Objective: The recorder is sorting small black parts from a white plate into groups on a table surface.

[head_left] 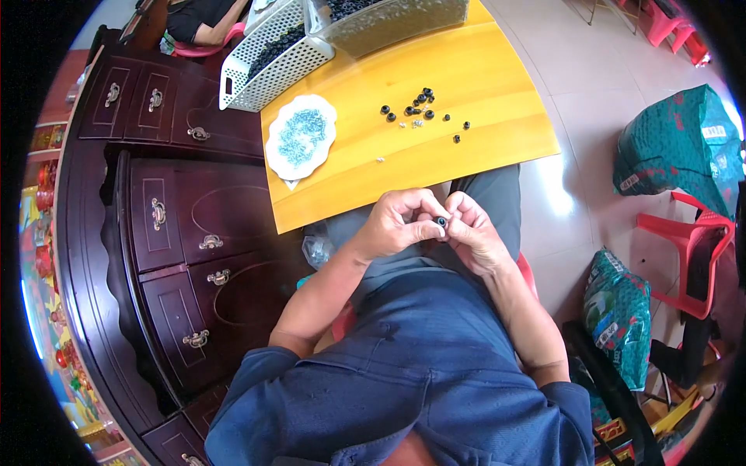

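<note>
Close together over my lap, just off the table's near edge, both my hands work on one small black ring-shaped part [441,222]. My left hand [400,225] pinches it between thumb and forefinger. From the other side, the fingertips of my right hand [472,233] close on the same part; whether they hold another tiny piece is hidden. Beyond my hands, several black round parts [429,115] lie loose on the yellow table [357,167], with a few tiny whitish pieces [417,123] among them. A white scalloped plate [273,147] to the left bears a heap of small clear bluish pieces [303,136].
At the table's far side stand a white perforated basket [241,89] and a clear bin [388,31], both with black parts inside. A dark wooden cabinet [194,225] borders the left. Green sacks [672,144] and a red stool [684,248] are on the right. Another person's arm [217,29] shows far left.
</note>
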The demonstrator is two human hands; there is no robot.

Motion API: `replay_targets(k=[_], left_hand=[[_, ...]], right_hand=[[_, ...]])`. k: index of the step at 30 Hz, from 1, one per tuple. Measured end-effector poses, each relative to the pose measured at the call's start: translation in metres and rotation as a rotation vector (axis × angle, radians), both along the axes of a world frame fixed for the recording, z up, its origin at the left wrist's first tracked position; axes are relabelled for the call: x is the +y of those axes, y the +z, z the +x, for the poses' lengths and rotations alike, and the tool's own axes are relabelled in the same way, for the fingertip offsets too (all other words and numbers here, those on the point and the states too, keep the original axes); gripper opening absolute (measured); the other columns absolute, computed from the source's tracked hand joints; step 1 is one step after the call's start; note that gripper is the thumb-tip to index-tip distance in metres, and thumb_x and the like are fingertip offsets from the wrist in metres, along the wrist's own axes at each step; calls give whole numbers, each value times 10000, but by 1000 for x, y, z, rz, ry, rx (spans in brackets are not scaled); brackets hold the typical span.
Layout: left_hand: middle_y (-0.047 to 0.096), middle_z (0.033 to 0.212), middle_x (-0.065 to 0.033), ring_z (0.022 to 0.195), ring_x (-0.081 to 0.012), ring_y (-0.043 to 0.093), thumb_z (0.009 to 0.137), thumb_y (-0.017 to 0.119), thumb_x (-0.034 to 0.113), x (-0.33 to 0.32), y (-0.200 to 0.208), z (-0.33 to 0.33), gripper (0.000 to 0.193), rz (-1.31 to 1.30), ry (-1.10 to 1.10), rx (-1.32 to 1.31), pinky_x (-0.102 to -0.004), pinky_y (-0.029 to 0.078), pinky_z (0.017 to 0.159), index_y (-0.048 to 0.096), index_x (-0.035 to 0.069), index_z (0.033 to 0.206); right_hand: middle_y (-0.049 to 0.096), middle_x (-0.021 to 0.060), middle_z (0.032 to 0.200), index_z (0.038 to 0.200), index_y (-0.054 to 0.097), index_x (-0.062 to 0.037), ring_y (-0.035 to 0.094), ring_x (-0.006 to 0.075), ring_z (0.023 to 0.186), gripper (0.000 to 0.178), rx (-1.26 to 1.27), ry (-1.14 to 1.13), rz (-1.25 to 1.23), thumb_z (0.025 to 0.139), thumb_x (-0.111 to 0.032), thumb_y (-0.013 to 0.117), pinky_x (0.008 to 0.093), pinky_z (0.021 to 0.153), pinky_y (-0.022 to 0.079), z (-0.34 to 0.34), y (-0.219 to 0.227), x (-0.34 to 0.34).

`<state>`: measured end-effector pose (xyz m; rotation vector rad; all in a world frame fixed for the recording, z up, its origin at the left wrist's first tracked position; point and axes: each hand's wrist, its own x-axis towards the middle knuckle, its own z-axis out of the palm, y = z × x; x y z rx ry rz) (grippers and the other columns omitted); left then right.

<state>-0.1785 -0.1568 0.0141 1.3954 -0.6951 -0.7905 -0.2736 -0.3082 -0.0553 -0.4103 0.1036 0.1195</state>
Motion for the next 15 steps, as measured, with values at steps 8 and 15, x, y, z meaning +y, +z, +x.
replay_targets(k=[8, 15], left_hand=[[625, 797, -6, 705, -81, 522, 819, 764, 17, 0, 0, 3, 129, -20, 20, -127, -230, 400, 655, 700, 28, 930], [604, 766, -3, 666, -77, 494, 792, 785, 19, -1, 9, 9, 162, -70, 13, -193, -225, 384, 628, 702, 20, 931]], right_hand=[[646, 20, 920, 933, 581, -94, 588, 100, 791, 141, -42, 46, 49, 896, -38, 706, 224, 671, 471, 1, 9, -6], [648, 8, 892, 920, 587, -94, 587, 89, 784, 131, 5, 65, 44, 899, -39, 703, 239, 690, 477, 4, 7, -8]])
